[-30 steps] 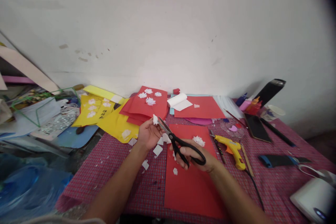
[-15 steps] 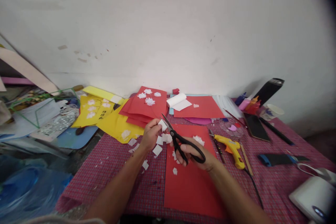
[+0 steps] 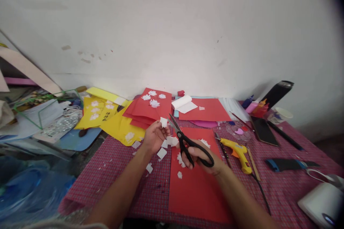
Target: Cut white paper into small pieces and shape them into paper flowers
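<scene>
My left hand [image 3: 155, 137] pinches a small white paper piece [image 3: 163, 122] between thumb and fingers. My right hand [image 3: 200, 154] is closed round the handles of black-handled scissors [image 3: 180, 135], whose blades point up and left. The blades are slightly parted, and their tips lie just right of the held paper, apart from it. Below both hands, several white paper squares [image 3: 161, 153] lie on the checked cloth, some overlapping a red sheet [image 3: 197, 196]. White cut-paper flowers [image 3: 181, 160] rest on that sheet, partly hidden by my right hand.
A yellow glue gun [image 3: 238, 152] with a black cord lies to the right. Behind are red sheets with white flowers [image 3: 153, 103], a white paper roll [image 3: 182, 103] and yellow sheets [image 3: 120, 125]. Paint bottles [image 3: 259, 108], a black flask [image 3: 280, 94] and a white device [image 3: 319, 204] stand right.
The scissors have moved slightly right and down, away from the paper. My left hand has shifted a little left and up, turning the white piece.
</scene>
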`<state>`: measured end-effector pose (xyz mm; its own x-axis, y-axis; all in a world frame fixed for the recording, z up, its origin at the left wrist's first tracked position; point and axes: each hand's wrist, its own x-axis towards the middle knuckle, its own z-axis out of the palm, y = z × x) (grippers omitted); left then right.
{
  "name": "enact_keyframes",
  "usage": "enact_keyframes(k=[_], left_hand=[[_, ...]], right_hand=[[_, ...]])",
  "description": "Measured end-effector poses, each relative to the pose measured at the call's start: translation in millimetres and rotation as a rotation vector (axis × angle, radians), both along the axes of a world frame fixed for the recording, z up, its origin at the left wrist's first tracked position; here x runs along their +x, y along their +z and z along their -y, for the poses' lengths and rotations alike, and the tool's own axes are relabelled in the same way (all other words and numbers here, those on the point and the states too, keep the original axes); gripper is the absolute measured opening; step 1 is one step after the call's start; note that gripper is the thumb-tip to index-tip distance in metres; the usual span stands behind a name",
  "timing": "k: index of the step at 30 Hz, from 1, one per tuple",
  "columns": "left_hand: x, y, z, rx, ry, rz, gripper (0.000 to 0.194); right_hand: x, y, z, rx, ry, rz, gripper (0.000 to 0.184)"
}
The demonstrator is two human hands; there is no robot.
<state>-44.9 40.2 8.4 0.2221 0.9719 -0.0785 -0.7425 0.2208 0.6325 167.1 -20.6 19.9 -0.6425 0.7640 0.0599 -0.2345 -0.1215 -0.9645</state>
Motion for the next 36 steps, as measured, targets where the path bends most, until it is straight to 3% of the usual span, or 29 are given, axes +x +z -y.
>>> enact_keyframes(k=[5, 11, 28, 36], left_hand=[[-3.9, -3.3, -5.5, -0.075, -0.004, 0.124, 0.014], [-3.1, -0.7, -5.9, -0.139, 0.039, 0.138, 0.014], [-2.7, -2.4, -4.3, -0.062, -0.001, 0.121, 0.012], [3.2, -0.4, -1.4, 0.079, 0.107, -0.056, 0.007]], right_hand=[[-1.0, -2.2, 0.6, -0.027, 0.032, 0.046, 0.047], [-3.7, -2.2, 1.8, -0.020, 0.062, 0.035, 0.040], [-2.4, -3.2, 1.1, -0.040, 0.041, 0.057, 0.041], [-2.7, -3.5, 1.1, -0.014, 0.042, 0.047, 0.039]])
